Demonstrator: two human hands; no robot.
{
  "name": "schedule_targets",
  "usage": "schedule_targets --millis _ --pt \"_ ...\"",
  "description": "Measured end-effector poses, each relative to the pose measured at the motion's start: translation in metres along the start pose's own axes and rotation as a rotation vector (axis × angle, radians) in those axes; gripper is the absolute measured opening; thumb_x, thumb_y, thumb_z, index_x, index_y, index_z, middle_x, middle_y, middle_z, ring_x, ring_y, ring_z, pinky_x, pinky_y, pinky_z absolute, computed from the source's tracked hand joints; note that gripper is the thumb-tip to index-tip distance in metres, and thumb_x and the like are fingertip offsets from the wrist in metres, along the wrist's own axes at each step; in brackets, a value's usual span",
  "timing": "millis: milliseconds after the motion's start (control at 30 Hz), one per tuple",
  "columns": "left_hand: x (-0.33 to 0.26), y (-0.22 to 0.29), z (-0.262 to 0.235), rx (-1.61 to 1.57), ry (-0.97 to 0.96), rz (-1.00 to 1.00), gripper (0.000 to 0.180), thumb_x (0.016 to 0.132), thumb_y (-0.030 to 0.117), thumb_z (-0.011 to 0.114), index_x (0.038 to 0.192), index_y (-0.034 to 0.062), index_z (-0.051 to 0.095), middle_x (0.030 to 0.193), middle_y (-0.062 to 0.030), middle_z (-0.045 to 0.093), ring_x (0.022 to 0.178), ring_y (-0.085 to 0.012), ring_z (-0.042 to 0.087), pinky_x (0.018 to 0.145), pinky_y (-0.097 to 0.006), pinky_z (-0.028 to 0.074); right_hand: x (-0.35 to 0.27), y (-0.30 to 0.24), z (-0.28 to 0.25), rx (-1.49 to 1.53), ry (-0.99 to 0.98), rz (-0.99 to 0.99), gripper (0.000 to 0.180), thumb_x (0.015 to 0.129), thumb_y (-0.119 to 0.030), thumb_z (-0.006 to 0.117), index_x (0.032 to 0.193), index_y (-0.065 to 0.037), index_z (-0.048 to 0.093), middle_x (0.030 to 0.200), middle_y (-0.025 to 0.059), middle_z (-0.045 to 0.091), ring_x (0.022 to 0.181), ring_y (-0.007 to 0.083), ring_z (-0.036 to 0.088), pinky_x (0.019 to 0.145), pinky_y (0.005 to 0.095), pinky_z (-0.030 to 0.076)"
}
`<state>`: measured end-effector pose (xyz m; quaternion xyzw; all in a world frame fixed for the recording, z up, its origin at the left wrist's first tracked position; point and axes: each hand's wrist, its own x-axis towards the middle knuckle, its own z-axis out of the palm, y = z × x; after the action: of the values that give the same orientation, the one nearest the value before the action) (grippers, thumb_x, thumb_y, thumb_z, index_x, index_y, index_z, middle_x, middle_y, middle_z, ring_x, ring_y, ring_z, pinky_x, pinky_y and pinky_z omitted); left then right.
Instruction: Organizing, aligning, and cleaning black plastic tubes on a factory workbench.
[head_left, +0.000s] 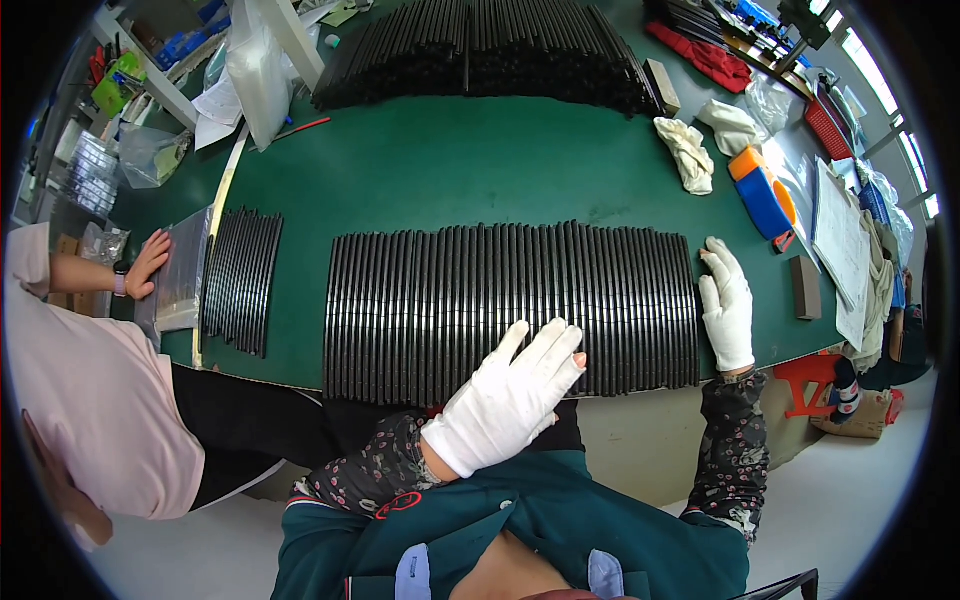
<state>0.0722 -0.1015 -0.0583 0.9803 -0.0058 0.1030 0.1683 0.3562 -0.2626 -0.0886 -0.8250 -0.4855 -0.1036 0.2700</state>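
Note:
A wide row of glossy black rods [450, 290] lies side by side in front of me, their ends pointing toward and away from me. My left hand [510, 395], in a white glove with bare fingertips showing, rests flat over the near part of the row, fingers stretched out. At the row's right end stands my right hand [728, 305], gloved the same way. Its fingers reach forward along the last rod, thumb side against or very near it, and nothing shows in its grip.
Many more black rods [470, 50] are piled at the far edge of the green table [450, 160]. A smaller row of rods [243, 280] lies left, beside a co-worker's hand [150, 264] on a plastic bag [183, 275]. Rightward are a cloth glove [686, 155], an orange-and-blue object [763, 195] and a dark block [805, 288].

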Motion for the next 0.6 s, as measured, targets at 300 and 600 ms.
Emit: schedule_targets --millis 300,600 --pt "-0.0012 -0.0002 0.0003 -0.026 0.024 -0.009 0.068 0.067 0.024 0.077 0.125 -0.0025 0.051 0.136 -0.0201 0.046 0.127 -0.0343 0.045 0.105 -0.047 0.035 0.0016 0.0023 0.0001 0.017 0.007 -0.017 0.027 0.085 -0.002 0.058 0.112 -0.001 0.06 0.128 0.0143 0.057 0.123 0.0313 0.051 0.103 0.0382 0.04" --pt "-0.0042 -0.0006 -0.0024 -0.033 0.02 -0.017 0.067 0.068 0.022 0.077 0.125 -0.0018 0.051 0.136 -0.0201 0.047 0.128 -0.0339 0.045 0.106 -0.047 0.035 0.0001 0.0015 0.0019 0.023 0.004 -0.014 0.027 0.085 -0.001 0.057 0.112 -0.001 0.059 0.127 0.0149 0.057 0.122 0.0321 0.052 0.103 0.0387 0.041"
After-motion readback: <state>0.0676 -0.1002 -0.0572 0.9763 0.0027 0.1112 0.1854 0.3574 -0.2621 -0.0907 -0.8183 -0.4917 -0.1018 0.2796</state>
